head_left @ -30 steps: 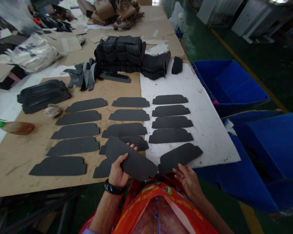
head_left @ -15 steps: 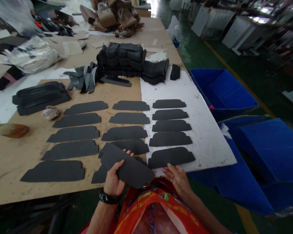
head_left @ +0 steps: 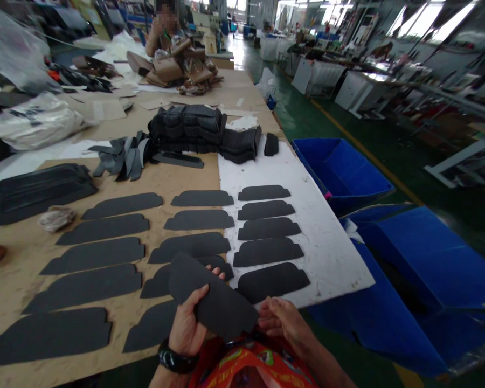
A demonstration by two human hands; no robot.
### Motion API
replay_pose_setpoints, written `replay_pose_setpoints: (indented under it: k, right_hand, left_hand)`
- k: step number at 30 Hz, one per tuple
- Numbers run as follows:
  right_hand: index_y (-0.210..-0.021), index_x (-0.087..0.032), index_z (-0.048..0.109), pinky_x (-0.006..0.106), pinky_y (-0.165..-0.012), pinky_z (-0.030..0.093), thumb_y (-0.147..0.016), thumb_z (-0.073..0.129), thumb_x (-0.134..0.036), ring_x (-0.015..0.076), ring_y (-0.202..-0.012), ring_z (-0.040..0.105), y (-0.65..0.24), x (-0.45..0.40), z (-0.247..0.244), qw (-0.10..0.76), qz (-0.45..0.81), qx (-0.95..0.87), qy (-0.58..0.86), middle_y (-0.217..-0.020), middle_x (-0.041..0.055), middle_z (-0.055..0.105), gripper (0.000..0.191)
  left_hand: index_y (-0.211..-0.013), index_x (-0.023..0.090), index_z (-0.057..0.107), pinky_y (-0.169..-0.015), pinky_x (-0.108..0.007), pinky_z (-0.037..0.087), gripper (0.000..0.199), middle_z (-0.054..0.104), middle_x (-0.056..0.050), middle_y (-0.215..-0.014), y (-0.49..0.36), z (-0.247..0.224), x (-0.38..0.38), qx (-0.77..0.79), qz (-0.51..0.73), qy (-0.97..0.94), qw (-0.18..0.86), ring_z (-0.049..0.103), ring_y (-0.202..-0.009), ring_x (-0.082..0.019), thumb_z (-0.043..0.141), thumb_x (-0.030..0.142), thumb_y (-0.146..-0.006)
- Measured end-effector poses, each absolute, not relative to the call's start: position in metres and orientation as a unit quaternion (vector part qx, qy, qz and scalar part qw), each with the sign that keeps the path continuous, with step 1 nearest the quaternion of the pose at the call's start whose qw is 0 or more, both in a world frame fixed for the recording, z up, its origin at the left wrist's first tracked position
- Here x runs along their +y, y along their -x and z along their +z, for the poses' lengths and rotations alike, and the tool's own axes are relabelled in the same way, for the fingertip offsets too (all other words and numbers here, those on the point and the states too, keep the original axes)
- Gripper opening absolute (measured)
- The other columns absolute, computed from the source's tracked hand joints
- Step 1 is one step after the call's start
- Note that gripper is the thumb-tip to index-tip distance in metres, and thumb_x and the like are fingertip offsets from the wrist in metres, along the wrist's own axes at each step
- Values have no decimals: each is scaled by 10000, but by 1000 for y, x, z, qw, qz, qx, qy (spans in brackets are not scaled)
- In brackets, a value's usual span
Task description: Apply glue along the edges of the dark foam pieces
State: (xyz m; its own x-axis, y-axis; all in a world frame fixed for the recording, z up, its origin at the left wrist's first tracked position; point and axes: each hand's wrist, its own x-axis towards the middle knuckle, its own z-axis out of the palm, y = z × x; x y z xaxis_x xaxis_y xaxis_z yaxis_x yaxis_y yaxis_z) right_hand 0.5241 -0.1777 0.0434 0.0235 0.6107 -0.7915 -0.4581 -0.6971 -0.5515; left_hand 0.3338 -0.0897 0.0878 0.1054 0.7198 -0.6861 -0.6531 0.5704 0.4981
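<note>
My left hand [head_left: 192, 323], with a dark bangle at the wrist, grips a dark grey shaped piece [head_left: 212, 296], thumb on top and fingertips showing at its far edge. Close to the piece's right end is my right hand [head_left: 281, 320], its fingers bent and near together; whether they pinch its edge cannot be made out. Similar flat pieces lie in three columns, one on the white sheet [head_left: 331, 258] at the right, such as the front piece [head_left: 272, 281], the others on brown board [head_left: 8, 280].
Behind the columns stand stacked black pieces [head_left: 186, 126] and loose grey strips [head_left: 125, 156]. A crumpled cloth [head_left: 56, 217] lies at left. Blue bins [head_left: 339, 167] stand beyond the table's right edge. A person [head_left: 164, 27] is at the far end, by brown bags [head_left: 165, 70].
The view has tilted up and shifted right, bringing the far person into sight. My right hand has come closer to the held piece's right end. My left hand keeps its grip.
</note>
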Motion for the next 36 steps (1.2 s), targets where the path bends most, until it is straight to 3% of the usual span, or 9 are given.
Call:
replay_pose_setpoints:
  k: [2,4,9,17,25,31,36]
  right_hand:
    - [-926,-142,597,207,-567,496,-691,648,-556,144,-724,650,-523,-175,56,420,728,-127,527,-898,68,670,478]
    - [-1026,-159,574,228,-574,506,-719,635,-532,156,-760,640,-523,-171,64,444,752,-156,461,-954,67,656,486]
    - [-939,-155,575,143,-362,369,-678,701,-429,54,-439,514,-546,-157,56,481,699,-157,505,-729,-3,640,398]
    - [-816,-150,563,160,-332,287,-693,604,-539,74,-315,443,-679,-115,53,371,592,-310,644,-393,-75,481,410]
    - [-724,-139,605,212,-511,388,-705,614,-510,110,-561,530,-783,-57,64,312,624,-405,591,-636,-7,596,371]
    - [-700,-153,624,201,-465,327,-708,615,-490,98,-508,467,-793,-11,78,246,643,-451,568,-577,-27,568,337]
    - [-567,-150,567,181,-433,267,-730,617,-386,68,-474,411,-805,12,78,175,657,-528,509,-503,-54,514,292]
  left_hand:
    - [-1196,135,534,-910,-403,495,464,626,-140,-1153,-350,90,-90,473,449,-35,758,590,-1060,-265,544,28,-745]
    - [-1200,137,529,-908,-396,500,468,624,-141,-1158,-367,91,-88,457,438,-34,773,583,-1072,-264,558,30,-745]
    - [-1162,143,549,-898,-376,511,458,619,-130,-1170,-406,90,-78,434,437,-56,786,577,-1084,-260,612,36,-722]
    - [-889,147,628,-726,-297,566,213,712,-52,-858,-493,76,-25,455,471,-114,747,680,-791,-197,698,160,-689]
    - [-852,148,635,-661,-281,542,256,703,-51,-786,-564,70,25,449,466,-163,745,665,-708,-181,741,240,-638]
    - [-870,131,638,-607,-279,514,315,692,-56,-750,-593,72,33,457,445,-174,750,641,-632,-170,762,262,-612]
    - [-882,137,639,-611,-272,489,349,688,-48,-752,-613,68,34,453,412,-188,768,624,-626,-160,768,317,-612]
